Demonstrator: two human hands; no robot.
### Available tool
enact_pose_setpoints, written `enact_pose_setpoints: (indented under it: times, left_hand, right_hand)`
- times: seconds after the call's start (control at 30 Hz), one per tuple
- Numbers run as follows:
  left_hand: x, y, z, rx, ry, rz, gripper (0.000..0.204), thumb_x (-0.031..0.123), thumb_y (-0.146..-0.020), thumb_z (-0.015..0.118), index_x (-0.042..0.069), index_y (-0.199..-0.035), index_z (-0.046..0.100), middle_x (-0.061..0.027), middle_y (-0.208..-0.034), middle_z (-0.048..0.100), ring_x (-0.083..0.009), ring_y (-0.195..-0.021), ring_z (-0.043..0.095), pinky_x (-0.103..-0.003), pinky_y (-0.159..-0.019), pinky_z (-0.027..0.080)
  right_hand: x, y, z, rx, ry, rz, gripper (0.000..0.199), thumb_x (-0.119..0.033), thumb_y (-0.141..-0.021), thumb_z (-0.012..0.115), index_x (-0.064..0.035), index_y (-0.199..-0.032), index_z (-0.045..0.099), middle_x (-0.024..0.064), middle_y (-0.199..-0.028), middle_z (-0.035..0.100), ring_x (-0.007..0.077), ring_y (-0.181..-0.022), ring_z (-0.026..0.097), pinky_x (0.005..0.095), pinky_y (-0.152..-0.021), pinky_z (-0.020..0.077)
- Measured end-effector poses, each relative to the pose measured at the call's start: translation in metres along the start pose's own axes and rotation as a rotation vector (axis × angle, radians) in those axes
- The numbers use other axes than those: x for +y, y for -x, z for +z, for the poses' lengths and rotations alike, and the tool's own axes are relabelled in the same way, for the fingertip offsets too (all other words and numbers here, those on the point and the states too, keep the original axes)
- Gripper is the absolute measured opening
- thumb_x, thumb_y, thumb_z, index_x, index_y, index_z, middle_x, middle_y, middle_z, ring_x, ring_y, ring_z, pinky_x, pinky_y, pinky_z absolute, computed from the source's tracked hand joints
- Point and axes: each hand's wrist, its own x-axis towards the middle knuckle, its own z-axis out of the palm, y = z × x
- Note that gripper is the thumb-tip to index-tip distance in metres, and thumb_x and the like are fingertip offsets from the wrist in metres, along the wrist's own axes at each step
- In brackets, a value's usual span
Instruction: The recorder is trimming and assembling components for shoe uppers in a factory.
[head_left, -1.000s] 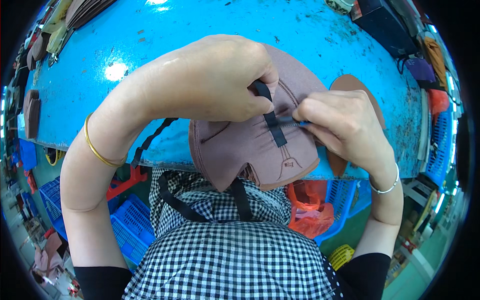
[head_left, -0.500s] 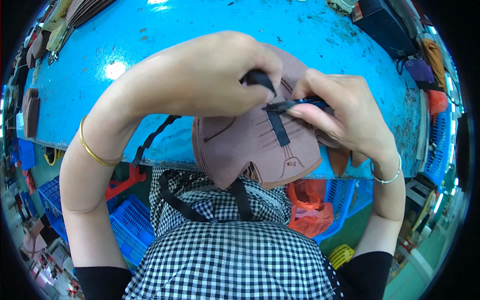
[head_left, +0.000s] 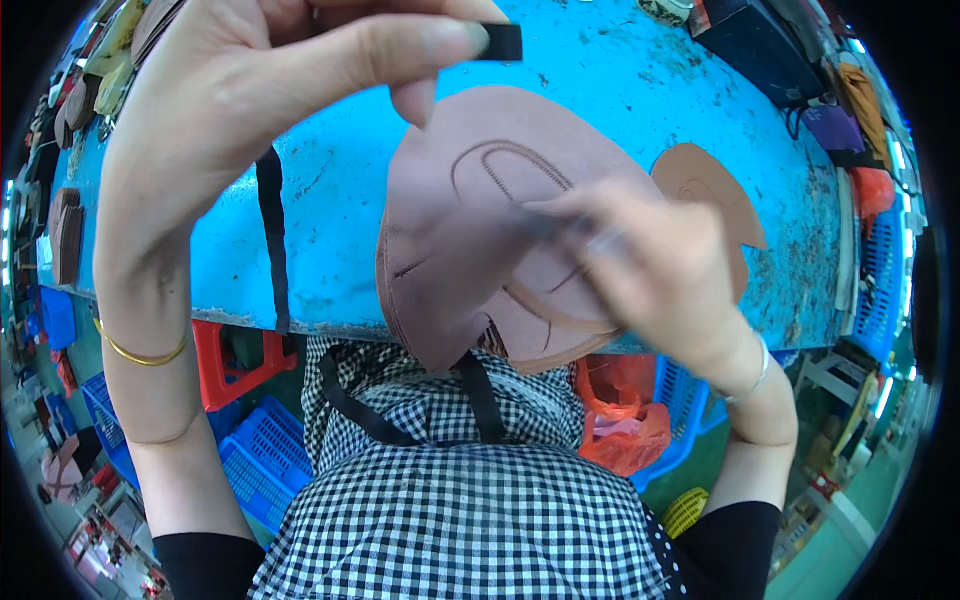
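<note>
The left hand (head_left: pixel 240 90) was raised over the left part of the counter (head_left: pixel 330 190), thumb and finger pinched together on a black tape (head_left: pixel 503 42), whose short, square-cut end stuck out to the right past the thumb. A longer black strip (head_left: pixel 271 240) hung below that hand, down to the front edge of the counter; whether it joined the pinched tape could not be told. A gold bangle (head_left: pixel 140 352) circled the left wrist.

The right hand (head_left: pixel 660 255) was blurred, its fingers curled in over the right side of the brown piece (head_left: pixel 500 112). Something dark smeared at its fingertips; what it was, or whether the fingers gripped it, could not be told. A silver bangle (head_left: pixel 760 372) sat on that wrist.

The brown piece lay at the middle of the counter, its near edge overhanging the front above the lap. Curved stitching looped across its top, and a notch with dark lines cut into the near edge. A second brown piece (head_left: pixel 715 180) lay just beyond the right hand, and a brown stack (head_left: pixel 66 235) stood at the counter's left end.

Below were a checked apron (head_left: pixel 440 520) with black straps (head_left: pixel 484 400), a blue basket (head_left: pixel 262 460) at left and a red bag (head_left: pixel 625 435) at right.
</note>
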Motion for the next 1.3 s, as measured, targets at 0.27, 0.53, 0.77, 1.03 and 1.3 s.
enact_pose_setpoints:
  times: [0.27, 0.53, 0.77, 1.03, 1.3]
  left_hand:
    - [-0.035, -0.024, 0.035, -0.345, -0.202, 0.275, 0.008, 0.006, -0.079, 0.08, 0.001, -0.08, 0.074, -0.0035, -0.074, 0.071, -0.0093, -0.067, 0.065, -0.024, -0.063, 0.052]
    - [-0.047, -0.036, 0.058, -0.413, -0.454, 0.241, 0.014, 0.015, -0.075, 0.08, 0.004, -0.083, 0.075, -0.0113, -0.072, 0.068, -0.0226, -0.064, 0.063, -0.033, -0.062, 0.05]
    - [-0.058, -0.028, 0.059, -0.164, -0.706, 0.52, 0.021, 0.019, -0.075, 0.082, 0.003, -0.081, 0.069, -0.0123, -0.067, 0.063, -0.0301, -0.063, 0.06, -0.038, -0.061, 0.048]
    - [-0.053, -0.034, 0.04, -0.291, -0.624, 0.338, 0.02, 0.019, -0.082, 0.077, 0.002, -0.082, 0.067, -0.0147, -0.064, 0.058, -0.0284, -0.058, 0.057, -0.038, -0.056, 0.044]
    - [-0.051, -0.037, 0.041, -0.303, -0.691, 0.343, 0.017, 0.017, -0.083, 0.073, 0.001, -0.084, 0.067, -0.0158, -0.065, 0.059, -0.0291, -0.058, 0.056, -0.038, -0.056, 0.044]
  right_hand:
    - [0.063, 0.136, -0.057, 0.779, -0.92, 0.851, 0.041, -0.024, -0.107, 0.047, -0.0006, -0.141, 0.049, 0.0118, -0.132, 0.061, 0.0226, -0.122, 0.06, 0.0376, -0.102, 0.0509]
    - [0.069, 0.175, -0.075, 0.751, -0.352, 0.921, 0.018, -0.018, -0.108, 0.05, -0.0061, -0.12, 0.053, -0.0016, -0.088, 0.055, 0.0007, -0.06, 0.037, 0.017, -0.049, 0.0252]
    - [0.02, 0.053, -0.045, -0.132, -0.134, 0.174, 0.016, 0.0, -0.074, 0.074, -0.004, -0.089, 0.068, 0.0106, -0.09, 0.072, 0.0253, -0.079, 0.07, 0.0326, -0.066, 0.0538]
    - [0.015, -0.01, -0.036, -0.363, -0.017, -0.221, 0.015, -0.011, -0.079, 0.071, -0.0114, -0.085, 0.058, 0.0045, -0.065, 0.053, 0.0233, -0.064, 0.061, 0.0363, -0.053, 0.046]
    - [0.01, -0.019, -0.028, -0.303, 0.186, -0.092, 0.02, -0.015, -0.078, 0.075, -0.0066, -0.092, 0.062, 0.0078, -0.078, 0.064, 0.0284, -0.07, 0.065, 0.038, -0.059, 0.0487]
